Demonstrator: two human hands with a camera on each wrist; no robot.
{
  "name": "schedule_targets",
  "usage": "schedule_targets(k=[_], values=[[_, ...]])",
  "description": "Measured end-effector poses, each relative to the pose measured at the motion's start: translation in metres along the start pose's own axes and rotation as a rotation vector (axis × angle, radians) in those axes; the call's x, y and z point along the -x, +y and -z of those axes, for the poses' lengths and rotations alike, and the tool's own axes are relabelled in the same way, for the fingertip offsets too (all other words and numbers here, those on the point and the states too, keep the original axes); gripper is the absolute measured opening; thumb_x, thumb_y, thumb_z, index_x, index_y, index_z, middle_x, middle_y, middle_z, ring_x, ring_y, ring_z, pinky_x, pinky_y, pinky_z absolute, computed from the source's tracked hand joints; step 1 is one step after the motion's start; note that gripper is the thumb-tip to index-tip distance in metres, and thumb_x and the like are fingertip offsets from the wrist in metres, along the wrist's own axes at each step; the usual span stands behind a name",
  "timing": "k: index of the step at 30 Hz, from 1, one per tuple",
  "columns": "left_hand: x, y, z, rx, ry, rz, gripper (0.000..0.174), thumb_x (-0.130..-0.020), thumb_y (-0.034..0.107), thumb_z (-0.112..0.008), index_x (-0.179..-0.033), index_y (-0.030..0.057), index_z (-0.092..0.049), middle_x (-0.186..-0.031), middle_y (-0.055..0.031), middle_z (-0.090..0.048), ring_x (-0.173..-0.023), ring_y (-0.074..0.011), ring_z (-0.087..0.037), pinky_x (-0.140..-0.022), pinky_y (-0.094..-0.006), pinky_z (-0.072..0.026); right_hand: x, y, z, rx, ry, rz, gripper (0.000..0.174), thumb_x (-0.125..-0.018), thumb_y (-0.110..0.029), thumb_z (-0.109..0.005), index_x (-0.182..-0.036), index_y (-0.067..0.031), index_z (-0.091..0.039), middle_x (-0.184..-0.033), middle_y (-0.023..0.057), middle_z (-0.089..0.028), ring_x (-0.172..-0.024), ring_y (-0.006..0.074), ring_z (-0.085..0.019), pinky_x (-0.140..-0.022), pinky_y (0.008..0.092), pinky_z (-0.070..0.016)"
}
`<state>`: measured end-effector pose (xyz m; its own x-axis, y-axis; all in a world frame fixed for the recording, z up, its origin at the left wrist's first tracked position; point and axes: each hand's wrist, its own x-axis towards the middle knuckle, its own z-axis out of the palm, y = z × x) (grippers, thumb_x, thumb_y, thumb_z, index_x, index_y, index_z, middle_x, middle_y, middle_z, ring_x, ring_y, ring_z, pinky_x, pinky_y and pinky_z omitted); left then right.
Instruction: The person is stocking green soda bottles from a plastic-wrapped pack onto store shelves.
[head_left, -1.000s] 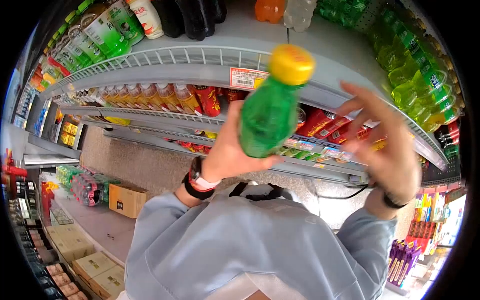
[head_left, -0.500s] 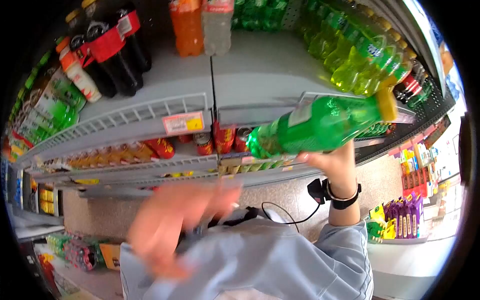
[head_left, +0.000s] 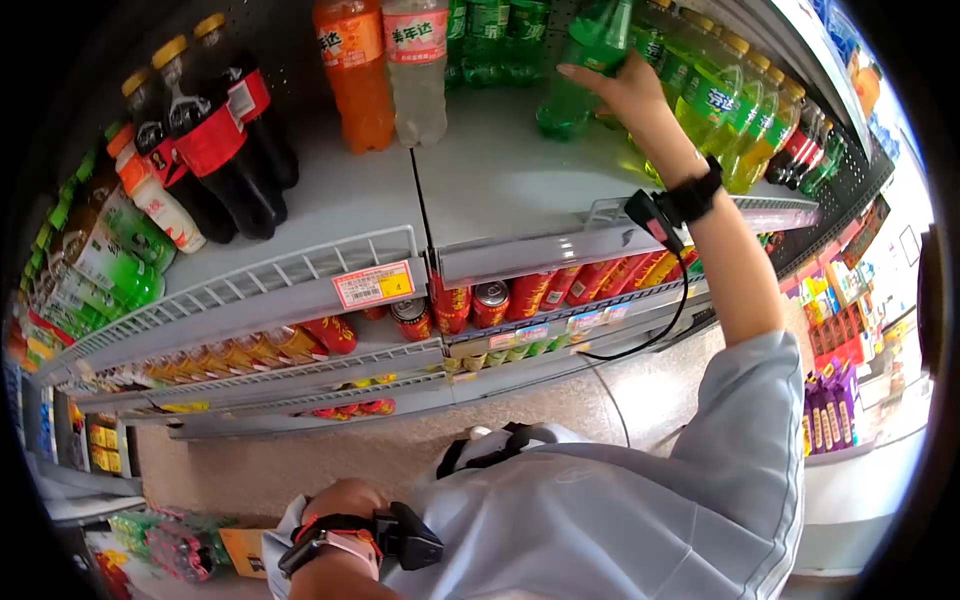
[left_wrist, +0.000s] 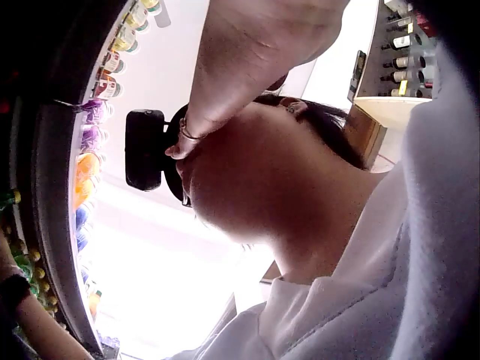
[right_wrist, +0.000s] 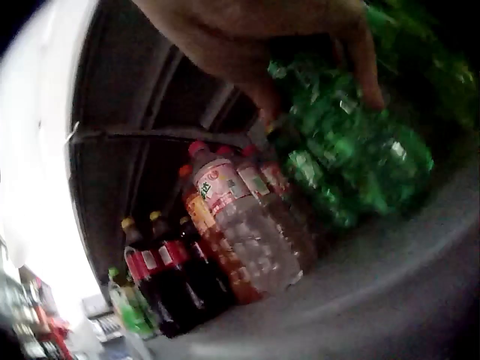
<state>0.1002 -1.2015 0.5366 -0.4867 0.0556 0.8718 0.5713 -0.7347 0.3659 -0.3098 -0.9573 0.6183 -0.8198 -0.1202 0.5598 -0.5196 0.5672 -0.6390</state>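
Note:
My right hand [head_left: 632,92] reaches onto the upper shelf [head_left: 510,190] and grips a green plastic soda bottle [head_left: 568,105] around its side. In the right wrist view, fingers [right_wrist: 367,75] curl over the green bottle [right_wrist: 360,161], its base close to the shelf. The bottle is beside yellow-green soda bottles [head_left: 715,100]. My left hand [left_wrist: 262,45] is raised to the face in the left wrist view, a ringed finger at the black head-worn device [left_wrist: 144,150]. Most of its other fingers are hidden. The head view shows only its banded wrist [head_left: 345,545] low down.
Orange [head_left: 355,95] and clear soda bottles [head_left: 418,90] stand at mid shelf, cola bottles [head_left: 225,145] to their left. A wire rail [head_left: 260,275] edges the left shelf. Red cans [head_left: 530,295] line the shelf below. A cable [head_left: 670,325] hangs from my right wrist.
The green bottle went from my left hand to my right, then forward onto the upper shelf. My left hand has drawn back to the face. The head view has shifted.

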Motion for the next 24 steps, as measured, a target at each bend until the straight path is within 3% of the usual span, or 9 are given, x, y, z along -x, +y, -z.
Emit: schedule_targets(k=[4,7,10,12,14,15,17,21,24], values=[[-0.001,-0.004,-0.004,0.010,0.004,0.003,0.054,-0.097,0.044,-0.049,-0.142,0.0177,-0.038,-0.128,-0.0121,-0.051,-0.128,-0.0321,-0.044,-0.109,-0.0690,-0.0173,-0.049,0.027,-0.003,-0.040,-0.133,-0.096,0.073,-0.073,-0.036,-0.083,-0.128,-0.0005,-0.050,-0.101,0.0122,-0.067,-0.091,0.0198,-0.066,-0.070,0.0299,-0.0551],[-0.001,-0.006,-0.008,-0.001,0.025,-0.009,0.055,-0.096,0.044,-0.050,-0.142,0.0176,-0.038,-0.129,-0.0132,-0.051,-0.128,-0.0323,-0.044,-0.110,-0.0687,-0.0169,-0.069,0.033,-0.006,-0.121,-0.140,0.014,0.080,-0.085,-0.039,-0.073,-0.141,0.0012,-0.033,-0.131,0.0197,-0.054,-0.115,0.0339,-0.053,-0.094,0.0453,-0.0468],[-0.006,-0.009,-0.007,-0.042,0.054,-0.033,0.056,-0.096,0.044,-0.050,-0.143,0.0176,-0.037,-0.130,-0.0143,-0.051,-0.128,-0.0325,-0.044,-0.110,-0.0684,-0.0165,-0.103,0.019,-0.001,0.148,-0.306,-0.472,0.066,-0.085,-0.037,-0.073,-0.130,0.0041,-0.048,-0.133,0.0237,-0.051,-0.116,0.0314,-0.052,-0.090,0.0464,-0.0482],[-0.009,-0.013,-0.005,-0.060,0.072,-0.046,0.056,-0.096,0.044,-0.051,-0.143,0.0175,-0.037,-0.130,-0.0151,-0.051,-0.128,-0.0327,-0.044,-0.110,-0.0682,-0.0163,-0.115,0.044,-0.008,0.043,-0.235,-0.401,0.068,-0.085,-0.038,-0.072,-0.132,0.0061,-0.048,-0.138,0.0249,-0.047,-0.123,0.0319,-0.046,-0.095,0.0439,-0.0454],[-0.012,-0.016,-0.004,-0.078,0.095,-0.059,0.057,-0.095,0.044,-0.051,-0.143,0.0174,-0.036,-0.131,-0.0159,-0.052,-0.128,-0.0329,-0.044,-0.110,-0.0680,-0.0160,-0.181,0.116,-0.019,1.061,-0.272,0.445,0.076,-0.071,-0.037,-0.084,-0.130,-0.0004,-0.050,-0.100,0.0142,-0.068,-0.087,0.0225,-0.067,-0.068,0.0288,-0.0546],[-0.014,-0.019,-0.002,-0.088,0.107,-0.068,0.057,-0.095,0.044,-0.051,-0.144,0.0174,-0.036,-0.131,-0.0162,-0.052,-0.128,-0.0329,-0.044,-0.110,-0.0679,-0.0159,-0.175,0.102,-0.023,1.069,-0.266,0.453,0.076,-0.071,-0.037,-0.084,-0.130,-0.0004,-0.050,-0.100,0.0142,-0.068,-0.087,0.0225,-0.067,-0.068,0.0288,-0.0546],[-0.017,-0.023,-0.001,-0.107,0.133,-0.074,0.058,-0.095,0.045,-0.052,-0.144,0.0173,-0.036,-0.132,-0.0170,-0.052,-0.128,-0.0331,-0.044,-0.110,-0.0677,-0.0156,-0.163,0.077,-0.039,0.419,-0.121,-0.187,0.090,-0.069,-0.041,-0.085,-0.135,0.0048,-0.044,-0.105,0.0181,-0.067,-0.086,0.0269,-0.067,-0.070,0.0316,-0.0555],[-0.028,-0.036,0.009,-0.170,0.205,-0.072,0.059,-0.095,0.045,-0.053,-0.144,0.0172,-0.035,-0.133,-0.0185,-0.052,-0.128,-0.0334,-0.044,-0.111,-0.0673,-0.0151,-0.178,0.094,-0.061,0.546,0.002,-0.094,0.104,-0.073,-0.044,-0.082,-0.139,0.0155,-0.029,-0.107,0.0240,-0.066,-0.089,0.0304,-0.067,-0.072,0.0349,-0.0562],[-0.039,-0.048,0.028,-0.365,0.247,-0.007,0.053,-0.094,0.038,-0.053,-0.140,0.0139,-0.040,-0.132,-0.0210,-0.052,-0.129,-0.0358,-0.044,-0.109,-0.0625,-0.0211,-0.174,0.084,-0.062,1.457,-0.433,0.372,0.116,-0.074,-0.047,-0.080,-0.136,0.0259,-0.013,-0.106,0.0302,-0.064,-0.091,0.0349,-0.067,-0.075,0.0373,-0.0564]])
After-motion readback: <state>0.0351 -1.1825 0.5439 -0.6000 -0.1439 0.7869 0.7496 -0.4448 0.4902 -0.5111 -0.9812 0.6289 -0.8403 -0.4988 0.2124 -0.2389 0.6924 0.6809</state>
